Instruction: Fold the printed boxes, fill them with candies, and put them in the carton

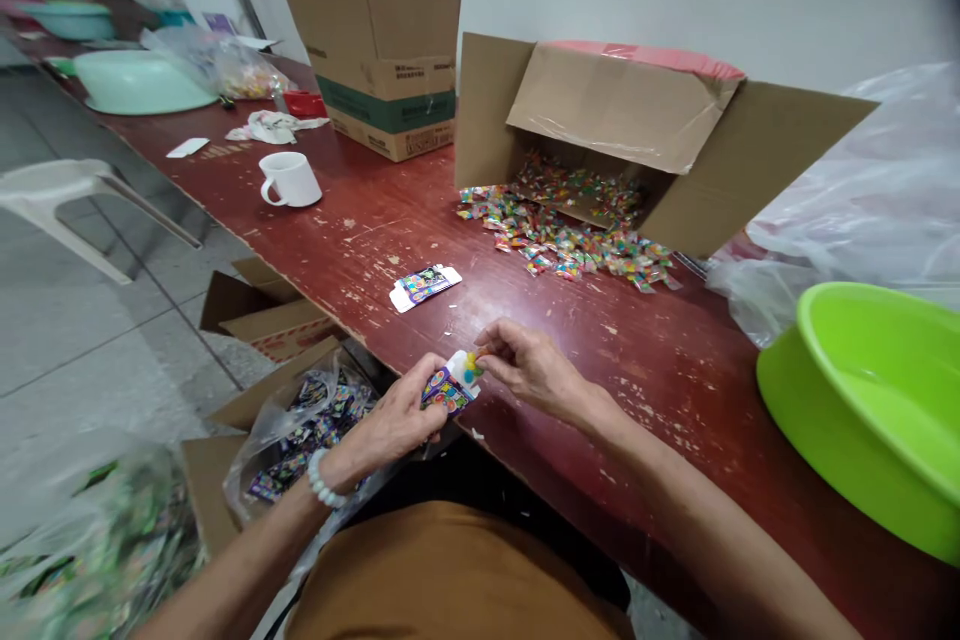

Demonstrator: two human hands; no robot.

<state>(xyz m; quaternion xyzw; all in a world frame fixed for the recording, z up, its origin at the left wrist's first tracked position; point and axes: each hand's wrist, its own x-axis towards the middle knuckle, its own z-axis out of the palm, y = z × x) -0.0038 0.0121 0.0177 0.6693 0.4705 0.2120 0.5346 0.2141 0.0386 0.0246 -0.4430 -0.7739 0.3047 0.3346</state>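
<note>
My left hand (401,418) is closed around a small colourful paper box (448,388) at the near edge of the red wooden table (375,230). Its open white flap points toward my right hand (525,365), whose fingers pinch a small wrapped candy (472,367) at the mouth of the box. Another small box (424,286) of the same print lies flat on the table a little farther away. A heap of wrapped candies (570,235) spills from a cardboard box (645,130) lying on its side.
A green basin (877,400) stands at the right beside a clear plastic bag (862,210). A white mug (290,179), an upright carton (390,60) and a pale green basin (139,82) sit farther back. Below the table's left edge is a box with bagged packets (300,420).
</note>
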